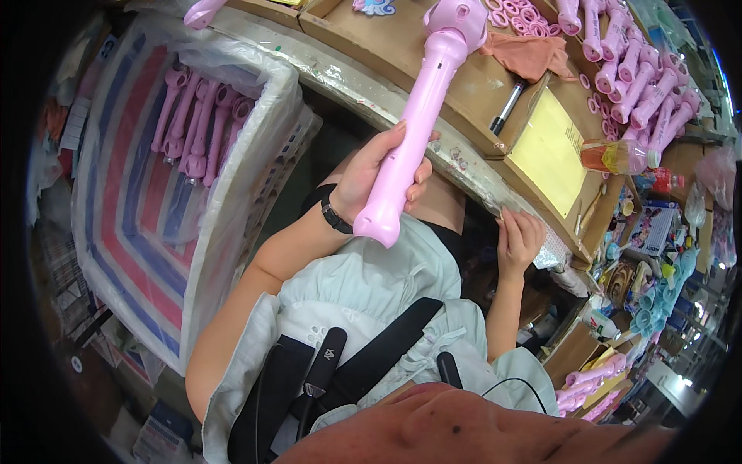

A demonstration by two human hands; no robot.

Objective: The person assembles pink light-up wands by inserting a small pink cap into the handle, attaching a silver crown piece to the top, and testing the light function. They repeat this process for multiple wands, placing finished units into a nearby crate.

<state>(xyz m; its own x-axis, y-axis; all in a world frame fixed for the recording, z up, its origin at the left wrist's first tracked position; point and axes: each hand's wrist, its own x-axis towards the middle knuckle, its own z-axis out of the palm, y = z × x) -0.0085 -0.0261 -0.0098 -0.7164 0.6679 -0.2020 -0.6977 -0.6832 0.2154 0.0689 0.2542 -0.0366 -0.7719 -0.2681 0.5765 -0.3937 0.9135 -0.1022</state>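
Note:
A pink plastic toy wand (413,127) slants up from my lap, its wide flared end low and its round ring-like head above the workbench. My left hand (371,166) is wrapped round the wand's lower shaft, with a dark watch on the wrist. Small dark holes show along the shaft. My right hand (522,238) is beside the bench's front edge, apart from the wand. Its thumb and forefinger are drawn together at the tips; whatever lies between them is too small to make out.
Left stands a crate lined with striped sheeting (127,224), holding several pink wands (197,127). The cardboard-covered bench carries pink rings (525,15), an orange cloth (529,56), a black marker (508,107), yellow paper (545,147), a bottle (614,156) and piled wands (653,93).

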